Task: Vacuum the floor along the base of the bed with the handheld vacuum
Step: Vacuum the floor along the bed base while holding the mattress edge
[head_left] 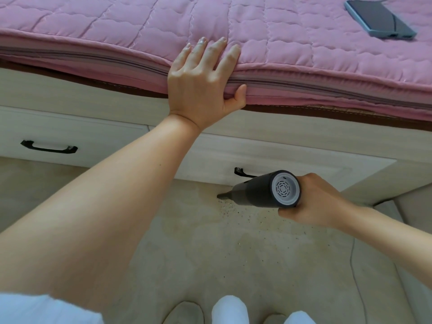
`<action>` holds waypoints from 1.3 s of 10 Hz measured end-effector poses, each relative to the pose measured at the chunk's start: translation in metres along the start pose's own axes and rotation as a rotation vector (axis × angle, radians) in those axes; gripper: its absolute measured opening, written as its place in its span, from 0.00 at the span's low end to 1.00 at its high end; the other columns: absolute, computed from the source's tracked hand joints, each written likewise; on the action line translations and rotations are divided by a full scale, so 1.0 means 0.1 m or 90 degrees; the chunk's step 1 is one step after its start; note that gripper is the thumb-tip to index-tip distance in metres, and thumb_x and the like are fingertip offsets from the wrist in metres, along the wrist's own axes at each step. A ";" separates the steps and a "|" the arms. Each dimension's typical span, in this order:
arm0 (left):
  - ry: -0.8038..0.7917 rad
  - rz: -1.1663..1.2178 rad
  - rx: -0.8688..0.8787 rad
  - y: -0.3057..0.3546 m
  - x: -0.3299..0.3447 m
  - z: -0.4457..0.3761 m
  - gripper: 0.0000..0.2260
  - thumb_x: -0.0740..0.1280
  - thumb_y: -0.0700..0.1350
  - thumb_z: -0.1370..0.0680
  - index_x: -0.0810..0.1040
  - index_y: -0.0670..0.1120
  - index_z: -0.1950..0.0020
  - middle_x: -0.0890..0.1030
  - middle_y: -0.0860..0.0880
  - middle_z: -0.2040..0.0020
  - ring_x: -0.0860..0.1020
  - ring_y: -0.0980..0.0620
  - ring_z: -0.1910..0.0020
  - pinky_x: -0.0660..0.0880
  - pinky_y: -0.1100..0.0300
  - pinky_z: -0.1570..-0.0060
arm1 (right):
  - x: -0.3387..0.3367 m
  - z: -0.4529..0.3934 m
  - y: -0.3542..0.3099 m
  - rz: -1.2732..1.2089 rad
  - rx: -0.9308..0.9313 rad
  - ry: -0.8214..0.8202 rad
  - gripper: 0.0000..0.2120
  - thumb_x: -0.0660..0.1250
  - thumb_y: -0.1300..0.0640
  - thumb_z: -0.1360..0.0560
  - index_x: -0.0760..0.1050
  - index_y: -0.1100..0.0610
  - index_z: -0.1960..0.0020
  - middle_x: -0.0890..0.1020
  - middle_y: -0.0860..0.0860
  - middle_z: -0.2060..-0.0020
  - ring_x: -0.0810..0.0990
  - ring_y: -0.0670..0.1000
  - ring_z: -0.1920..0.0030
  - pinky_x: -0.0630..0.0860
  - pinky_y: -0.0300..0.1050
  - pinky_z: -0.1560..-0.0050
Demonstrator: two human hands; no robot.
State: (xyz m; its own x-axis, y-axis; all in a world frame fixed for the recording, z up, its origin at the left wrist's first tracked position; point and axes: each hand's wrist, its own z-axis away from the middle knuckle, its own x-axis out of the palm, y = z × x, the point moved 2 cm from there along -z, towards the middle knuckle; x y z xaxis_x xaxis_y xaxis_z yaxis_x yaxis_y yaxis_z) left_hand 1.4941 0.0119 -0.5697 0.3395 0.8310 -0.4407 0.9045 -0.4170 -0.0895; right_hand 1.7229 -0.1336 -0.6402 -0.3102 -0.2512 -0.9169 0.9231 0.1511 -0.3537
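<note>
White trouser legs (230,308) and the tips of two slippers show at the bottom edge, nearest to the camera. Higher up, the right hand (314,203) has its fingers curled around the rear part of the handheld vacuum (268,189), a firm full grip on the dark body. The left hand (203,78) lies with straight fingers on the pink quilted mattress (117,26), the thumb under its edge, so it leans there and holds nothing.

The vacuum is low over the beige floor (187,253), just in front of the drawer of the bed base (280,155). Its long axis goes from the white vented rear cap, which faces the camera, down and to the left to the narrow nozzle, and the nozzle tip is at the left end of a trail of dark crumbs (245,213).

I think the risk is that the nozzle passes above the crumbs that lie more to the right, or pushes them under the drawer. A thin cable (353,265) on the floor at the right could also be sucked in if the sweep goes that way.
</note>
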 end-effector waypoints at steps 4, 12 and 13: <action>-0.005 0.000 -0.001 0.00 0.01 0.00 0.24 0.59 0.61 0.25 0.79 0.49 0.36 0.81 0.47 0.39 0.79 0.42 0.39 0.75 0.46 0.40 | 0.02 -0.02 0.00 -0.022 0.023 0.023 0.13 0.70 0.51 0.41 0.65 0.40 0.68 0.73 0.43 0.77 0.73 0.42 0.75 0.63 0.32 0.78; -0.005 0.001 -0.002 0.00 0.01 0.00 0.24 0.59 0.60 0.24 0.79 0.48 0.36 0.81 0.47 0.39 0.79 0.42 0.39 0.75 0.46 0.39 | 0.01 0.06 0.00 -0.028 0.013 0.007 0.11 0.69 0.51 0.42 0.66 0.41 0.69 0.73 0.44 0.78 0.72 0.43 0.75 0.63 0.36 0.77; -0.005 0.001 0.002 0.00 0.02 0.01 0.24 0.59 0.60 0.24 0.79 0.49 0.36 0.81 0.47 0.39 0.79 0.42 0.39 0.75 0.46 0.40 | 0.05 -0.02 -0.05 -0.030 0.011 0.017 0.12 0.69 0.51 0.41 0.65 0.42 0.68 0.73 0.42 0.77 0.73 0.42 0.74 0.65 0.37 0.76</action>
State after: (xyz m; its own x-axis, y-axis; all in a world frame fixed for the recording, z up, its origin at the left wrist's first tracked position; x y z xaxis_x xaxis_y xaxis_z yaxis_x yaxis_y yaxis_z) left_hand 1.4945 0.0129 -0.5710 0.3380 0.8275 -0.4483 0.9035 -0.4187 -0.0918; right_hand 1.7163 -0.1336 -0.6438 -0.3590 -0.2321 -0.9040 0.9111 0.1232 -0.3934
